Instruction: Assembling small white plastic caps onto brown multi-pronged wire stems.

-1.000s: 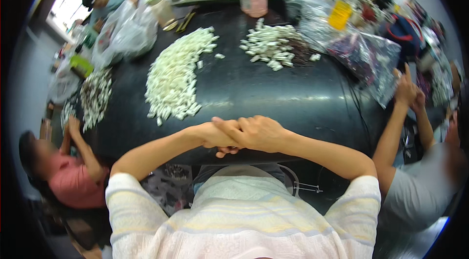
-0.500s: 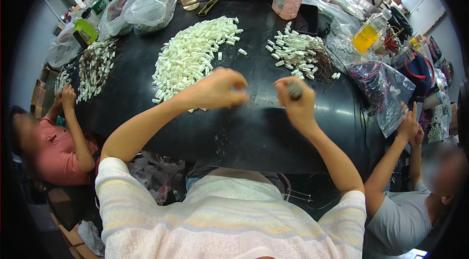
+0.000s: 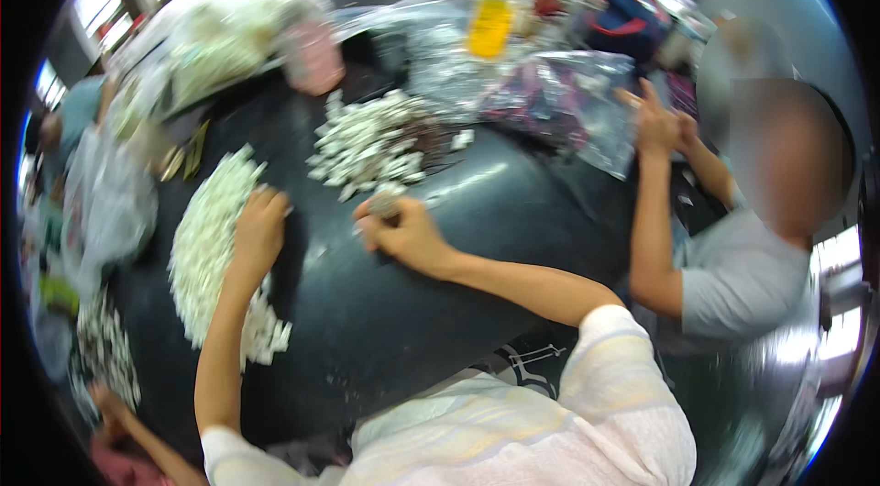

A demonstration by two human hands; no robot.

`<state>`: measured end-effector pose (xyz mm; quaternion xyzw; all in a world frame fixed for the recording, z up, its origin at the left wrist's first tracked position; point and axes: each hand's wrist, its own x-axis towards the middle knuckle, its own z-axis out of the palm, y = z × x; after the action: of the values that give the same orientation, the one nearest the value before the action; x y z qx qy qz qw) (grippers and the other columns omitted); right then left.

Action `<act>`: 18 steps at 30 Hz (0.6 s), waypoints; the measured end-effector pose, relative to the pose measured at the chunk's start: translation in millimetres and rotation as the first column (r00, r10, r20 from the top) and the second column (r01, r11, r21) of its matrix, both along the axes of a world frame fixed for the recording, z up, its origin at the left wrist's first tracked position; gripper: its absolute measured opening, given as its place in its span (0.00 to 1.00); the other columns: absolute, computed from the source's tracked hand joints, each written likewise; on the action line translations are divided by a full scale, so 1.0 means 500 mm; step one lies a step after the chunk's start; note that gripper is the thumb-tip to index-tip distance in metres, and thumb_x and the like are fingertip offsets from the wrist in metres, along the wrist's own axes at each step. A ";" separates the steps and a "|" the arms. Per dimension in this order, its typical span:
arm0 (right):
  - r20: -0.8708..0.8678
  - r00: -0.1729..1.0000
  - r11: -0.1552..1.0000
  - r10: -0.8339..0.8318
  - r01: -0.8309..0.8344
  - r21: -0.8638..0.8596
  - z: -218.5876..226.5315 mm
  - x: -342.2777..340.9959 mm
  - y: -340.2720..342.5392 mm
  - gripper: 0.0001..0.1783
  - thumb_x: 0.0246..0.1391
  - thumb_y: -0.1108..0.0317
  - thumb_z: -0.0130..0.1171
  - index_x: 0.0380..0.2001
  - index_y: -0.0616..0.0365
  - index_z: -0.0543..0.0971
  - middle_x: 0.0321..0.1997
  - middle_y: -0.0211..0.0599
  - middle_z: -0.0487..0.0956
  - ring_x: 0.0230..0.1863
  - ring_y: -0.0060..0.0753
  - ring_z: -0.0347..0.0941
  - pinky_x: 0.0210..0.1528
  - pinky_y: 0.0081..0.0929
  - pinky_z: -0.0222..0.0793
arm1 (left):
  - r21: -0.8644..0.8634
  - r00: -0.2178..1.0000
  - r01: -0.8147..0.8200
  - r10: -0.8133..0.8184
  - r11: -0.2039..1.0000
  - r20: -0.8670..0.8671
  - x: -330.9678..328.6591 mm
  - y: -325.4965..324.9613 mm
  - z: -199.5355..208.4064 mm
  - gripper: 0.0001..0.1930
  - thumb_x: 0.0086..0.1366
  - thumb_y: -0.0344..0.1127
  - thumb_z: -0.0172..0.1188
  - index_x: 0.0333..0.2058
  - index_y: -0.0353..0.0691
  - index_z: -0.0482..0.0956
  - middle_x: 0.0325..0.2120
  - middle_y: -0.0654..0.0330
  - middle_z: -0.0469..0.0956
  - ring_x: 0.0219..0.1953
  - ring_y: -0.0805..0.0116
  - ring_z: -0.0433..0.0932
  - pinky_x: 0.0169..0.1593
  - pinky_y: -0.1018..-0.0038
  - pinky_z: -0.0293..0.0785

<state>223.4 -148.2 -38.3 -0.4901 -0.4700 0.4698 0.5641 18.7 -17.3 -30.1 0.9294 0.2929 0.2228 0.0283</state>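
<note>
My left hand [image 3: 260, 227] is at the right edge of a large pile of small white plastic pieces [image 3: 203, 248]. Its fingers are curled closed, and whatever is between their tips is hidden and blurred. My right hand [image 3: 414, 237] is wrapped around a grey, round-ended object [image 3: 384, 203], its kind unclear. Small pale bits show by that hand's fingertips. Just beyond it lies a second heap of white pieces [image 3: 367, 142], with thin dark brown wires [image 3: 429, 149] at its right side.
On the black table [image 3: 403, 330] stand a pink bottle [image 3: 313, 55] and a bottle of yellow liquid [image 3: 489, 27]. Clear plastic bags [image 3: 559, 105] lie at the far right, others [image 3: 108, 202] at the left. A co-worker [image 3: 733, 275] sits at right, another person's arm [image 3: 137, 436] at lower left.
The view has swung to the right. My left hand has moved onto the white pile's edge and its fingers have closed. My right hand still grips the grey object.
</note>
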 end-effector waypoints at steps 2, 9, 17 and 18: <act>-0.018 1.000 1.000 -0.004 0.004 0.012 -0.010 -0.002 0.000 0.07 0.55 0.67 0.51 0.29 0.60 0.73 0.19 0.29 0.73 0.18 0.13 0.64 0.21 0.15 0.59 | -0.013 0.999 0.031 -0.031 0.999 0.026 0.008 -0.023 0.023 0.04 0.51 0.21 0.51 0.27 0.35 0.69 0.25 0.52 0.70 0.32 0.53 0.69 0.36 0.65 0.67; -0.478 0.849 0.954 0.226 -0.291 -0.067 0.035 0.009 -0.015 0.14 0.58 0.59 0.49 0.25 0.59 0.70 0.19 0.35 0.73 0.14 0.17 0.63 0.16 0.17 0.58 | -0.860 0.857 0.202 0.341 0.468 0.387 0.060 -0.174 0.084 0.04 0.58 0.23 0.51 0.32 0.33 0.73 0.23 0.58 0.74 0.23 0.74 0.74 0.23 0.82 0.69; -0.468 0.839 0.855 0.278 -0.439 -0.278 0.045 0.019 -0.025 0.09 0.55 0.63 0.52 0.30 0.57 0.71 0.10 0.20 0.57 0.09 0.11 0.47 0.09 0.13 0.40 | -0.787 0.623 0.617 0.629 -0.029 0.465 0.030 -0.212 0.014 0.08 0.59 0.29 0.55 0.34 0.31 0.70 0.31 0.48 0.76 0.25 0.67 0.76 0.24 0.81 0.71; -0.370 0.888 0.865 0.274 -0.396 -0.309 0.043 0.029 -0.027 0.08 0.54 0.65 0.52 0.32 0.58 0.71 0.10 0.21 0.58 0.08 0.11 0.47 0.08 0.13 0.40 | -0.788 0.622 0.614 0.642 -0.044 0.449 0.034 -0.211 0.013 0.08 0.59 0.30 0.55 0.34 0.31 0.70 0.30 0.49 0.76 0.25 0.67 0.77 0.24 0.81 0.71</act>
<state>237.8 -161.7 -16.9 -0.4175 -0.3544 0.7145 0.4353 35.6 -122.6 -23.9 0.3788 0.3182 0.3125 0.8109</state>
